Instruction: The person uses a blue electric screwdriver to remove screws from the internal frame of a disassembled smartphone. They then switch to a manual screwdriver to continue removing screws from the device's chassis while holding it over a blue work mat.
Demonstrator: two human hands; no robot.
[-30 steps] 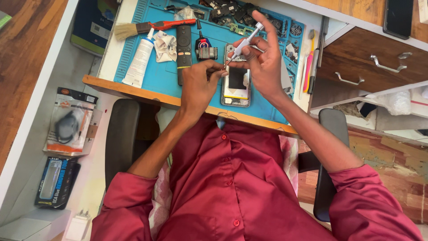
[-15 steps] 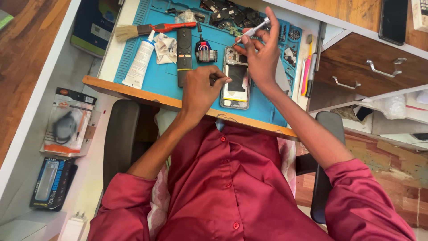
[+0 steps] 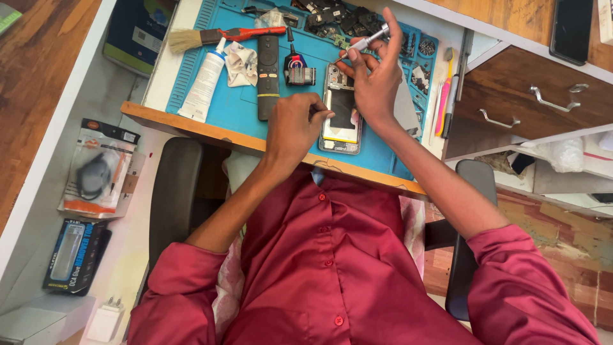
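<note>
An opened phone lies on the blue mat at the counter's near edge. The left hand, curled nearly closed, rests against the phone's left side. The right hand hovers over the phone's top, fingers pinched around a small silver screwdriver. A black remote and a white tube lie to the left.

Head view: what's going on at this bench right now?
A person in a red shirt works on an opened phone lying on a blue work mat. The left hand rests at the phone's left edge; the right hand holds a small screwdriver above its top end. A remote, a white tube, a brush and loose parts lie on the mat.
</note>
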